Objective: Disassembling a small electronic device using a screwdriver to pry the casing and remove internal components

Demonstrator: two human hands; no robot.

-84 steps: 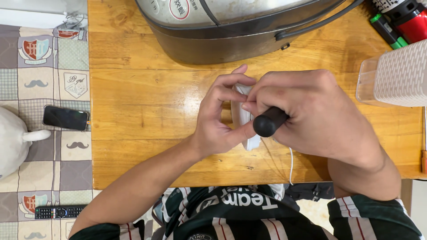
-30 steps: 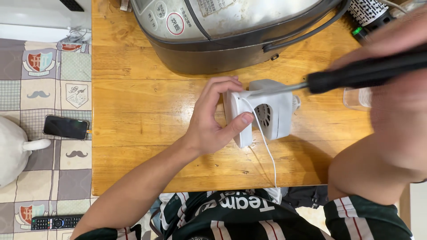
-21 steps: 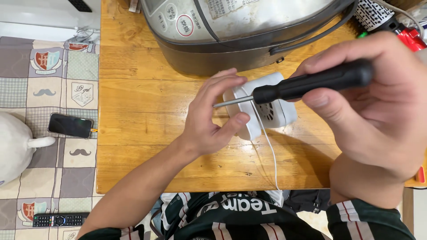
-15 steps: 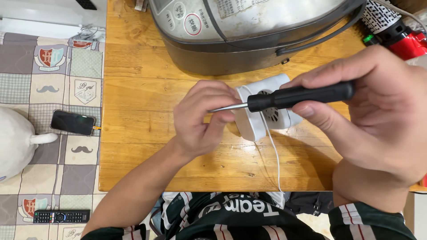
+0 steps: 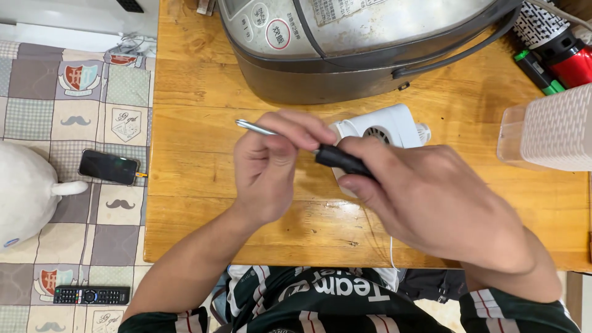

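My right hand (image 5: pixel 431 203) grips the black handle of a screwdriver (image 5: pixel 336 159). Its metal shaft runs left, and the tip sticks out past my left hand (image 5: pixel 271 166), whose fingers pinch the shaft. Behind both hands a small white device with a round fan grille (image 5: pixel 385 128) lies on the wooden table (image 5: pixel 191 185). A thin white cable (image 5: pixel 391 246) trails from it toward the table's near edge.
A large grey rice cooker (image 5: pixel 357 49) stands at the back of the table. At the right are a white ribbed container (image 5: pixel 555 129) and red and green tools (image 5: pixel 555 61). On the patterned floor mat lie a phone (image 5: pixel 108 166), a remote (image 5: pixel 91 295) and a white plush (image 5: pixel 24 191).
My right hand has come down and in from the right with the screwdriver. The shaft now points left past my left hand, which has left the white device and taken the shaft.
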